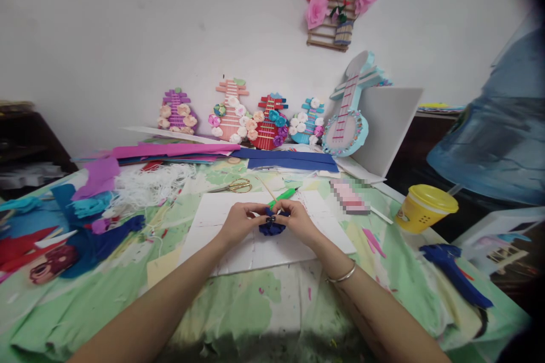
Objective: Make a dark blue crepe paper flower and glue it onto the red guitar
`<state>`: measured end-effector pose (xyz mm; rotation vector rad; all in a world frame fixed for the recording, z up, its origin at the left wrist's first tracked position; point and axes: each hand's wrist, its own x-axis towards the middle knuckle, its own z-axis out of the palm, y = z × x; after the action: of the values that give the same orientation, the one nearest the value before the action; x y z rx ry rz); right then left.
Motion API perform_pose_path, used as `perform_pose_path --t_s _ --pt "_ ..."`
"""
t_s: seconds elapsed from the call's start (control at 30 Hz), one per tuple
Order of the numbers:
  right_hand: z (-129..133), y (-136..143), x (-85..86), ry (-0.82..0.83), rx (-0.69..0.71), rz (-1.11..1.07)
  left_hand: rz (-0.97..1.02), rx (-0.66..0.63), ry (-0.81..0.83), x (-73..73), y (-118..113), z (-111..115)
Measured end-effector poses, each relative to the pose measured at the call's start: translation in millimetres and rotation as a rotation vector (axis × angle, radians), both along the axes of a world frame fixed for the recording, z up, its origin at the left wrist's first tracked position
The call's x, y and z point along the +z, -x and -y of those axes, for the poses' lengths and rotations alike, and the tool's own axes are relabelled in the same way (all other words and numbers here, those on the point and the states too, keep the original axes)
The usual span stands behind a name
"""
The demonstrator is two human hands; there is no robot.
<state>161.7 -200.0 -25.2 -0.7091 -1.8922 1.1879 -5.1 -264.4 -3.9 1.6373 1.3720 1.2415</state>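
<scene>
Between my two hands, over a white board (208,238), is a small dark blue crinkled paper flower (272,230). My left hand (241,224) pinches its upper left side with thumb and fingers. The fingers of my right hand (300,222) close on its right side, so the thumbs almost meet above it. A silver bracelet rings the right wrist. Just beyond the fingertips lie a bright green pen (289,194) and a thin pale stick (264,187). Gold-handled scissors (239,185) rest at the board's far edge. The flower's underside is hidden.
White string (147,184) and coloured paper scraps (102,176) heap up at left. Blue paper (293,160) lies at the back, before several flower-decorated model instruments (267,125). At right are a blurred-out pink item (349,197), a yellow cup (426,210) and a blue glue gun (457,275).
</scene>
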Motion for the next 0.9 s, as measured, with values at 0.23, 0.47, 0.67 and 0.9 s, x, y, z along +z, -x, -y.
perform_pose_path --t_s 0.23,0.47,0.67,0.9 --pt "2.1 -0.1 3.4 0.013 0.009 0.008 -0.011 0.029 0.017 -0.8 1.9 -0.8" --pt "2.9 0.1 2.8 0.039 0.01 0.0 -0.022 0.059 0.053 -0.6 1.5 -1.0" --pt "1.2 0.3 0.5 0.061 0.049 -0.026 0.087 0.012 0.018 -3.0 1.4 -3.2" --pt "0.3 0.7 -0.2 0.027 0.029 -0.019 0.097 0.025 0.033 -5.3 1.9 -3.9"
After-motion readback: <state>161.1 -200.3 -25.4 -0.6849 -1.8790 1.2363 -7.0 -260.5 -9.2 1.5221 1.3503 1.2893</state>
